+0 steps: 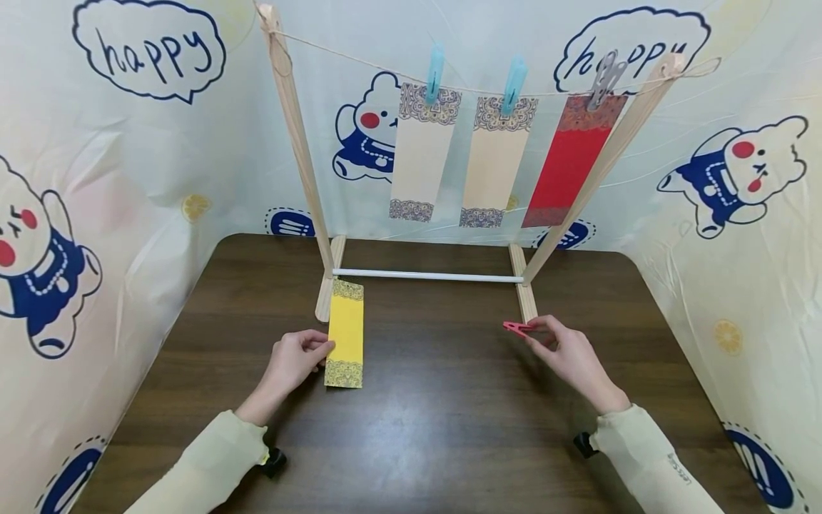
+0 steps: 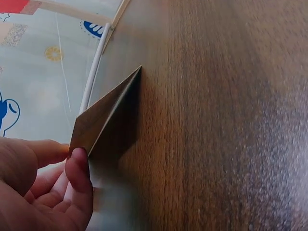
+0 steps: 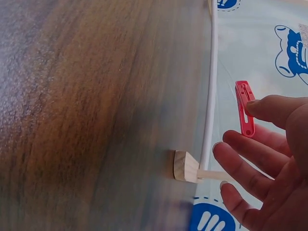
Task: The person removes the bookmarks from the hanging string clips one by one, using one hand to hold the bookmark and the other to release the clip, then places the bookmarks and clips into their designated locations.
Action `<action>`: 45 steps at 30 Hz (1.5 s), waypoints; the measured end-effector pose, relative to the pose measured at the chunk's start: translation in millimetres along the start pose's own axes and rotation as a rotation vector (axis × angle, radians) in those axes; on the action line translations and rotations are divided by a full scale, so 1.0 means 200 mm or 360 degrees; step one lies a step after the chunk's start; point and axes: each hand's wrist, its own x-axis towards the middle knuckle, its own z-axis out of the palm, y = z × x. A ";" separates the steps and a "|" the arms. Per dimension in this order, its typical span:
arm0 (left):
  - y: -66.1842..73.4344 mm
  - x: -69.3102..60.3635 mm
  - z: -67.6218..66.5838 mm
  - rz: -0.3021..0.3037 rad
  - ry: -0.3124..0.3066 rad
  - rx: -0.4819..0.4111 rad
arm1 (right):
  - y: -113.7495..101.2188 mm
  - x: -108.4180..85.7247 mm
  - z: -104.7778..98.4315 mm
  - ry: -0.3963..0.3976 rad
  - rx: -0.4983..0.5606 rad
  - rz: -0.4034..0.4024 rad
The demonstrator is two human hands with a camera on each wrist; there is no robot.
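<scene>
Booth-like tabletop space: wood-grain table (image 1: 443, 400) enclosed on 3 sides by cartoon-print sheeting (image 1: 154, 164).

Pale sleeves (image 1: 642, 450) (one lettered).

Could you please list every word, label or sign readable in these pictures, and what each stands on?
"happy": left speech bubble, printed on the backdrop.
"happy": right speech bubble, same backdrop, partly hidden by the grey clothespin and right post.
Right sleeve: print too small to read.
Blue ovals: white strokes, no readable word.
</scene>
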 end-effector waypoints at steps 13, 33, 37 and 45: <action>-0.01 0.01 -0.01 -0.0062 -0.0100 0.0118 | 0.01 -0.01 0.00 -0.0041 -0.0023 0.0022; -0.02 0.01 -0.03 -0.0072 -0.0139 0.0190 | 0.04 -0.03 0.02 -0.0093 -0.0127 0.0081; -0.02 -0.01 -0.03 -0.0043 -0.0099 0.0233 | 0.05 -0.03 0.02 -0.0091 -0.0151 0.0088; 0.01 -0.03 -0.01 0.0196 0.0036 0.0373 | 0.08 -0.05 0.04 -0.0122 -0.0191 0.0099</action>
